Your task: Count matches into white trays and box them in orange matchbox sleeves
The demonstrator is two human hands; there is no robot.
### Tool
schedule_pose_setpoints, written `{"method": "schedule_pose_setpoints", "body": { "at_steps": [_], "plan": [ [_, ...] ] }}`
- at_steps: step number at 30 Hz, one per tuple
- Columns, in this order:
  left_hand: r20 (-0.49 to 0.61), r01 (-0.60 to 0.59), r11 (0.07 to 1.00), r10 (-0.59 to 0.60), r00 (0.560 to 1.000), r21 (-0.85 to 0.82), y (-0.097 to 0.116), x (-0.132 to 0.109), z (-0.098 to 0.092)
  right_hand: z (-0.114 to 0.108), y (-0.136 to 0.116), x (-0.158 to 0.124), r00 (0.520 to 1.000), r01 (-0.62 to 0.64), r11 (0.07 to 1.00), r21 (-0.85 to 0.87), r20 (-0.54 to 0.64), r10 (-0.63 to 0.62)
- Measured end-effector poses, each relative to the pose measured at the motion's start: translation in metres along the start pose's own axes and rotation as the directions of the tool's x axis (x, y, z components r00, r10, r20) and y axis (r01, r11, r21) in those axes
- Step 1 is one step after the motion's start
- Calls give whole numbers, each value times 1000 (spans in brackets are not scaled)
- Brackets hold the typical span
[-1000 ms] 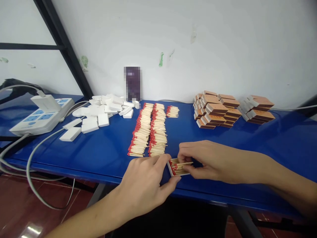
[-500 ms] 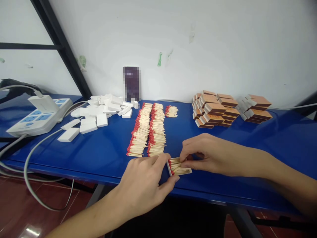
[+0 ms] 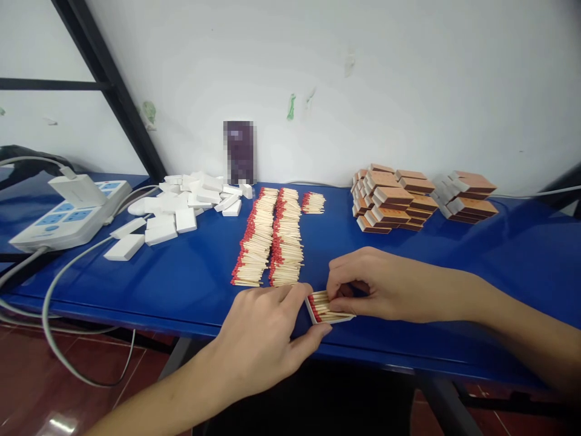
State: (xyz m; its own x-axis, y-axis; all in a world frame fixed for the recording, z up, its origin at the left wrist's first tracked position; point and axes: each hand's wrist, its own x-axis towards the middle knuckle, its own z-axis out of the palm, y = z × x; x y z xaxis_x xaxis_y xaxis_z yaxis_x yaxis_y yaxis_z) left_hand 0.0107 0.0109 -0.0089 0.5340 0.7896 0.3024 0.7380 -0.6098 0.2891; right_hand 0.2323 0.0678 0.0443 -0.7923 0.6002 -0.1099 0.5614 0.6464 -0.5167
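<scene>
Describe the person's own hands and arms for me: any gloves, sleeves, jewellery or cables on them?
The bare left hand and bare right hand wear no gloves. No rings show on the visible fingers; some are hidden. Both forearms look uncovered to the picture's edge: no sleeve, watch, bracelet or attached cable shows.

Match rows point(image 3: 287, 239), matchboxes point(image 3: 393, 201) flank free lane; small match pile point(image 3: 314, 203) behind.

Blue table point(image 3: 190, 278) with matches point(image 3: 287, 242) and matchboxes point(image 3: 393, 197)
</scene>
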Motion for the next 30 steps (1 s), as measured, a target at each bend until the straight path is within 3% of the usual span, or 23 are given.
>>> {"method": "schedule_pose_setpoints", "body": {
  "at_steps": [5,25,30],
  "plan": [
    [23,-11,1000,11,1000,2,-1,0,0,0,0,0,999,8,1000,-14,-31,-8],
    [49,-1,1000,2,999,-20,0,0,0,-4,-3,-9,996,42,999,-19,83,-40],
    [57,-2,1000,4,998,-26,0,2,-1,-3,-2,-7,998,47,999,-15,39,-47]
  ]
}}
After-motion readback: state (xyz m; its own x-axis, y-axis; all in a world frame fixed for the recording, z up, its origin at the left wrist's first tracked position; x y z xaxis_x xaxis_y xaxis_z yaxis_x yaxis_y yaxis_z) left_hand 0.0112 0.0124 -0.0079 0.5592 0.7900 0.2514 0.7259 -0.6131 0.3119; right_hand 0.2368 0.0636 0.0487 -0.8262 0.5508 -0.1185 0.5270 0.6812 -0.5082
